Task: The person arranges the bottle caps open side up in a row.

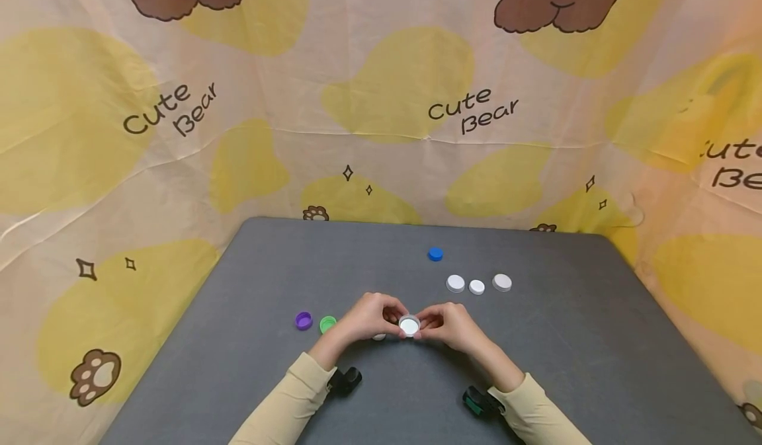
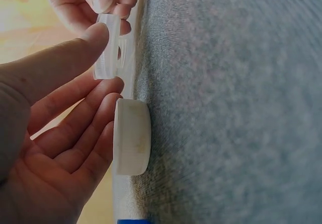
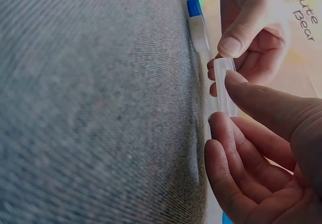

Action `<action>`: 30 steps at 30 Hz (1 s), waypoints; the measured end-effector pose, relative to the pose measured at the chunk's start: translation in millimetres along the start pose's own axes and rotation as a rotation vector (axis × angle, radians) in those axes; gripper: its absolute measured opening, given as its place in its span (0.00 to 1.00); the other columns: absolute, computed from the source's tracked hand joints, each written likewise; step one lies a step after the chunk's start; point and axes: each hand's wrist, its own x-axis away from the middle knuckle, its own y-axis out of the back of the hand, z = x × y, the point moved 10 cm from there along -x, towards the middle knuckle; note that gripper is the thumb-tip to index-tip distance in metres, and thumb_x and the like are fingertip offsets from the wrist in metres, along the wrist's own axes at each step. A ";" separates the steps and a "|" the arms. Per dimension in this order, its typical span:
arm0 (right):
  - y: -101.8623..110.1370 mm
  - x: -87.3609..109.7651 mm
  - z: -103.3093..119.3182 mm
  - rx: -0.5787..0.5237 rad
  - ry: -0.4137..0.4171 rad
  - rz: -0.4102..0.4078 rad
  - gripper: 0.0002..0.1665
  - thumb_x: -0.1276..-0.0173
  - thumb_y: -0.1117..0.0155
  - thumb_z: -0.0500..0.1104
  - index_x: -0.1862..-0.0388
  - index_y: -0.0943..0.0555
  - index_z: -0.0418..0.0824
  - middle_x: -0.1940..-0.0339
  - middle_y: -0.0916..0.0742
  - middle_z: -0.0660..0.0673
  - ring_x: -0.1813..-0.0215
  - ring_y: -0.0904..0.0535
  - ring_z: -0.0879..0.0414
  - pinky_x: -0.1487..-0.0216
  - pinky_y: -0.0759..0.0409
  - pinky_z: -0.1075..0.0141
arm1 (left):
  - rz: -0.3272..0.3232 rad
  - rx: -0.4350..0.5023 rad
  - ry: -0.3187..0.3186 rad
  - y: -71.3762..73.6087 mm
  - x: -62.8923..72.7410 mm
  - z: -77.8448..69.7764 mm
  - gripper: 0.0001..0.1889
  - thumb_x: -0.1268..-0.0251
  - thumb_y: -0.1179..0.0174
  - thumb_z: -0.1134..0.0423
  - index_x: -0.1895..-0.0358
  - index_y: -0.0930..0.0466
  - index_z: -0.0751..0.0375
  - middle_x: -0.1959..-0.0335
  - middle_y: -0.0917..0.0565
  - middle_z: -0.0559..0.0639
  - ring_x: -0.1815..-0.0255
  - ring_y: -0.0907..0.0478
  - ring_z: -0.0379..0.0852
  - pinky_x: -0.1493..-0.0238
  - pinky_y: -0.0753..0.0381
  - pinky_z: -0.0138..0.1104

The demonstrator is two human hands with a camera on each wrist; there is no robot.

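Note:
Both hands pinch one translucent white bottle cap [image 1: 409,326] between them, just above the grey table. It is tilted so its round face shows in the head view. My left hand [image 1: 370,317] holds the left rim with thumb and fingertips. On the opposite rim are the thumb and fingers of my right hand [image 1: 454,326]. Edge-on, the same cap [image 2: 107,47] sits under the left thumb in the left wrist view. Another white cap [image 2: 132,137] stands on the table beside the left fingers; in the head view that hand mostly covers it.
Left of the left hand lie a green cap [image 1: 328,324] and a purple cap [image 1: 303,321]. A blue cap [image 3: 194,7] shows between green and white ones in the right wrist view. Farther back are another blue cap [image 1: 436,254] and white caps [image 1: 455,283] on the table [image 1: 565,339].

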 end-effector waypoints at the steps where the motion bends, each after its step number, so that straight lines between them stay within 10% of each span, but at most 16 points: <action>1: -1.0 0.1 -0.1 -0.003 0.005 0.005 0.16 0.47 0.25 0.47 0.61 0.14 0.41 0.73 0.13 0.52 0.72 0.19 0.67 0.71 0.24 0.74 | 0.005 -0.002 0.002 -0.8 -0.1 0.4 0.15 0.54 0.26 0.57 0.61 0.14 0.55 0.68 0.14 0.43 0.68 0.21 0.36 0.64 0.23 0.27; 30: -12.6 2.3 1.4 0.007 0.029 0.063 0.16 0.48 0.24 0.45 0.61 0.14 0.40 0.73 0.14 0.52 0.72 0.21 0.68 0.70 0.23 0.74 | 0.052 -0.067 -0.030 -6.6 5.5 0.9 0.15 0.55 0.25 0.61 0.60 0.13 0.54 0.67 0.18 0.47 0.65 0.22 0.40 0.63 0.25 0.27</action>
